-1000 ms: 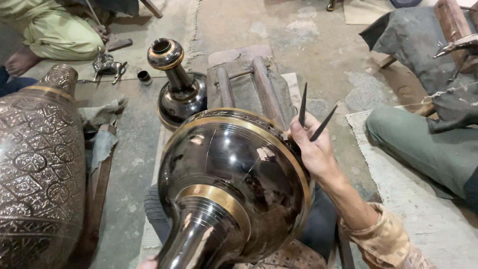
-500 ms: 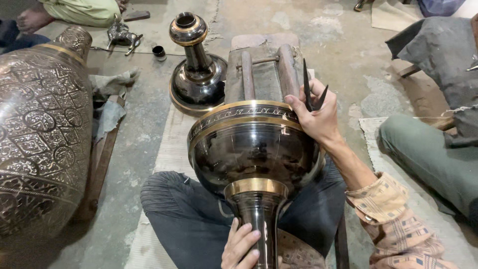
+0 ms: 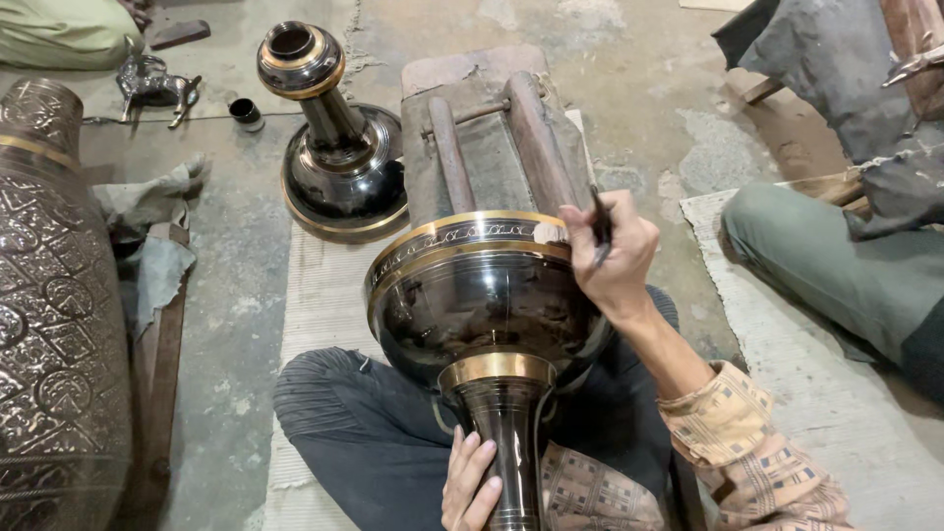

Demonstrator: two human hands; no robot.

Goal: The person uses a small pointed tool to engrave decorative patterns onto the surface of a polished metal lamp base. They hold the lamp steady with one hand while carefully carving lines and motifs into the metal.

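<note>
A large glossy black vase with gold bands point(image 3: 482, 305) lies across my lap, its wide body pointing away from me and its neck toward me. My left hand point(image 3: 470, 484) grips the neck low in the frame. My right hand point(image 3: 612, 258) rests on the upper right rim of the body, holding thin dark metal tools point(image 3: 600, 228) against the engraved band point(image 3: 462, 236).
A second black and gold vase point(image 3: 334, 147) stands upright ahead on the floor. A big engraved metal vessel point(image 3: 54, 324) fills the left edge. A wooden stand with two rails point(image 3: 492, 138) lies beyond my vase. Another person's leg in green trousers point(image 3: 836, 265) is at right.
The vase has been swung round so its neck points at me and its body sits upright in view. My left hand moved onto the neck. My right hand lowered the tools onto the rim band.
</note>
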